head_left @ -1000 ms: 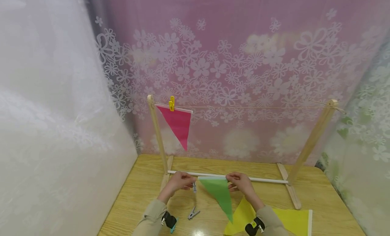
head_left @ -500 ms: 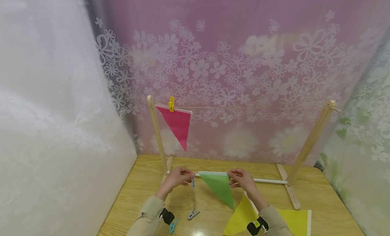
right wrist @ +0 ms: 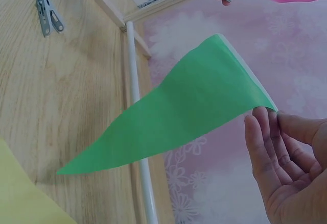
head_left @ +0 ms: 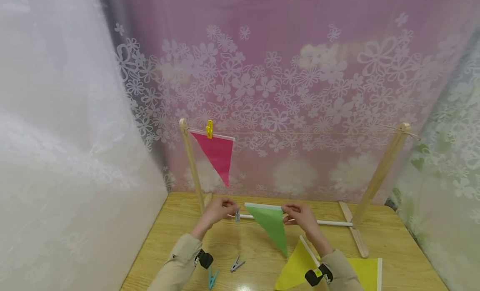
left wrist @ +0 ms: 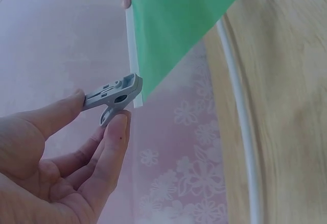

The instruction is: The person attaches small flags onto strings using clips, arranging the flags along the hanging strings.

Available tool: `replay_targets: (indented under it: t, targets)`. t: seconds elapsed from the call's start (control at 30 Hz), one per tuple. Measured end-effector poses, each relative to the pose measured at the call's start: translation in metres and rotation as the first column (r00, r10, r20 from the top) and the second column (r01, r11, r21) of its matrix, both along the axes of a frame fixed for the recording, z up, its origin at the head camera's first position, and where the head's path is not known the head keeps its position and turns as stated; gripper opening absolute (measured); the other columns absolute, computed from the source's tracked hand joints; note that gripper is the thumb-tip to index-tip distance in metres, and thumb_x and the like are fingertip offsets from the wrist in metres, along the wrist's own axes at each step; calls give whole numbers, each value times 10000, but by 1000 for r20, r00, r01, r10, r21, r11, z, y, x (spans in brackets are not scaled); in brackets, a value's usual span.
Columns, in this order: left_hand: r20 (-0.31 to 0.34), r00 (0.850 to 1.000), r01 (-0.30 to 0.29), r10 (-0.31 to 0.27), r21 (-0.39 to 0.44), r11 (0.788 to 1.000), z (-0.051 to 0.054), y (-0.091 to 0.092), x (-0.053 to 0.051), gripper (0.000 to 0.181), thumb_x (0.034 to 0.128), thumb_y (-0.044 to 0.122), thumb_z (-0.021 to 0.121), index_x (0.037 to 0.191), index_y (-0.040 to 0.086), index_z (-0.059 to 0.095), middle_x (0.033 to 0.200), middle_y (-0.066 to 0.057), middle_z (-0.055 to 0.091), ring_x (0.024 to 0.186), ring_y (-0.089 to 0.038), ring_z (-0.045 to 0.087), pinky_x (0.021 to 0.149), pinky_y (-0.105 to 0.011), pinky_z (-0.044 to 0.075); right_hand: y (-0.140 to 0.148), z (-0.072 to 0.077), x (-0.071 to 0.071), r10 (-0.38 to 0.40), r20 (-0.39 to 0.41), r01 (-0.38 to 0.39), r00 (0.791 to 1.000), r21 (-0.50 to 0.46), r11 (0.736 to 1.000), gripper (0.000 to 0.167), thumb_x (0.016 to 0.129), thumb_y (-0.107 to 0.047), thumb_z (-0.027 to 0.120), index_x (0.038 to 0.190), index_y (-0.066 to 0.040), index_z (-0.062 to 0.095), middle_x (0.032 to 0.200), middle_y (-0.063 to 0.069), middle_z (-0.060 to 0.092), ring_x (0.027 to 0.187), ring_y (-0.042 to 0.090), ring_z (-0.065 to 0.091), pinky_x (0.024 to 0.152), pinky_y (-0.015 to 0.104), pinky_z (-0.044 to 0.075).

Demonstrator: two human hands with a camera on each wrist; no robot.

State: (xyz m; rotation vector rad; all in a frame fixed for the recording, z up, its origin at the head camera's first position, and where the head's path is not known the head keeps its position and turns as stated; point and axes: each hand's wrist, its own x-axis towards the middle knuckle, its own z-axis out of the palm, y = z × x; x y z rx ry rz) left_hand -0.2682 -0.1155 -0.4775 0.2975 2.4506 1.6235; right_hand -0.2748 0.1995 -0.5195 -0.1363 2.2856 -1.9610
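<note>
My left hand (head_left: 218, 211) pinches a grey clothespin (left wrist: 115, 95) by its handles, thumb on one side and fingers on the other. Between the thumb and fingertips of my right hand (head_left: 303, 217) is the white-edged top corner of a green triangular flag (head_left: 269, 222); its point hangs down. The clothespin is just left of the flag's free corner in the head view; whether they touch I cannot tell. Behind, a thin string (head_left: 318, 133) runs between two wooden posts. A pink flag (head_left: 217, 153) hangs on it at the left under a yellow clothespin (head_left: 209, 129).
On the wooden table (head_left: 161, 245) lie another grey clothespin (head_left: 237, 264) and a teal one (head_left: 212, 278). Yellow flags (head_left: 365, 269) lie under and beside my right forearm. A white rod (head_left: 333, 223) joins the feet of the left post (head_left: 192, 170) and right post (head_left: 378, 178).
Both hands have risen a little and moved away from me, toward the string, carrying the clothespin and green flag. More of the teal clothespin now shows beside the left sleeve.
</note>
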Motion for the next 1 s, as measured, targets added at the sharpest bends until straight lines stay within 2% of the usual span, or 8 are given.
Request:
replay_targets:
  t: [0.13,0.27,0.47,0.63,0.8,1.0]
  targets:
    - [-37,999,12,-12,20,1000,12,2,-2,350,987,223,690,1167,-75,657,1008,-163,687,928,-379,710,722,-350,625,0,7,0,-2,15,2,1000,-15,1000,468,1028,-193,626,1338,145,534,1024,100,716,785,179,716,803,439,617]
    - [-45,999,25,-24,25,999,20,5,-5,321,998,212,675,1148,-71,662,989,-158,690,917,-361,714,721,-344,625,0,13,0,-7,16,7,1000,-31,999,442,1025,-191,631,1316,131,551,995,80,714,764,162,704,811,469,612]
    - [-49,998,25,-25,-1,1000,33,9,-7,364,998,243,676,1197,-61,658,1020,-140,691,925,-322,717,733,-334,623,1,20,0,-8,-45,7,999,-22,1000,379,1022,-175,634,1246,127,600,971,105,729,743,176,710,766,440,623]
    - [-62,998,28,-29,-28,999,49,14,-6,350,998,248,677,1204,-35,660,1026,-122,696,926,-298,715,735,-326,620,2,26,0,3,-77,-4,997,-12,1000,384,1021,-191,636,1237,125,607,990,117,730,759,200,717,767,420,623]
    - [-115,993,32,-40,-72,997,67,19,-5,299,993,243,683,1161,-5,683,1014,-108,697,898,-235,703,723,-308,619,2,36,0,13,-107,-14,994,-11,1000,371,1021,-187,635,1223,123,616,978,124,721,773,235,717,735,367,626]
    - [-161,986,17,-34,-105,994,88,24,-8,289,984,247,697,1141,5,700,979,-93,717,859,-186,704,717,-300,618,2,52,-4,12,-145,-13,989,-12,1000,364,1023,-168,629,1225,134,602,934,82,716,768,201,715,736,347,626]
